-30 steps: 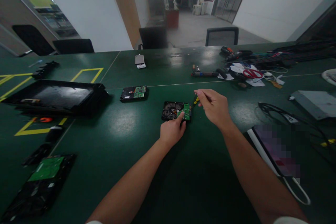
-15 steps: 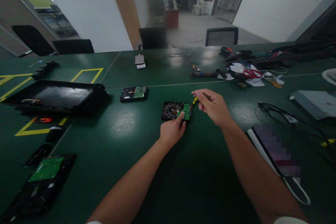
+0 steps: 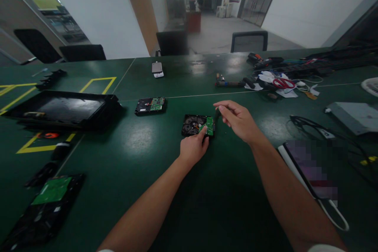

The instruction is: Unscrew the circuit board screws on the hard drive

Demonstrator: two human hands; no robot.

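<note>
Green table (image 3: 112, 173) bears the HDD (image 3: 191, 125), circuit board (image 3: 210, 120) up, btwn both hands; L hand (image 3: 194, 150) presses it w/ one finger, prob. steadying; edge grip can't be told. R hand (image 3: 236, 121), just right of HDD, pinches slim dark tool (image 3: 217, 113), prob. for fine control.

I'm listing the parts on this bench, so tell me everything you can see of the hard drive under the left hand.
The hard drive lies flat on the green table, longer side running left to right. Its dark casing looks metallic; a green circuit board covers part of its right end. The left hand's index finger touches the board. A slim tool in the right hand is beside that end; contact is unclear.
</note>
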